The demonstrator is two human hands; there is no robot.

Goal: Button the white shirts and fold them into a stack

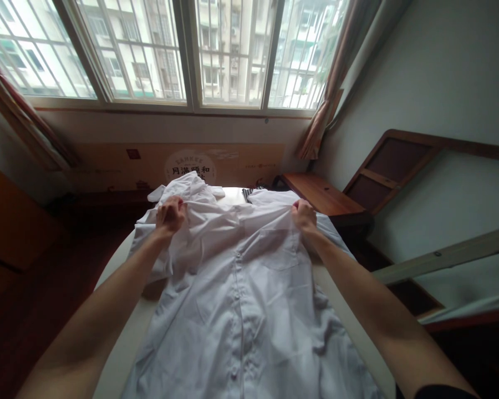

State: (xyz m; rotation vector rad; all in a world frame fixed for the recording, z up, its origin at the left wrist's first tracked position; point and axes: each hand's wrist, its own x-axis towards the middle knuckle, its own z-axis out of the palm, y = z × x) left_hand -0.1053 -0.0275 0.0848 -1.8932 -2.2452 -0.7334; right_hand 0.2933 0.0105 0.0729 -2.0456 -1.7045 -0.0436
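Observation:
A white button-up shirt (241, 288) lies face up along a narrow white board or table (120, 354), buttons and a chest pocket showing. My left hand (170, 215) is closed in a fist on the shirt's fabric at its far left shoulder. My right hand (303, 215) is closed on the fabric at the far right shoulder. Both arms are stretched forward. More white cloth (187, 185) is bunched beyond the left hand.
A wide barred window (191, 50) fills the far wall, with curtains at both sides. A cardboard panel (178, 163) leans under it. A wooden desk (320, 194) and wooden frame (399, 166) stand at the right. Dark wooden floor lies at the left.

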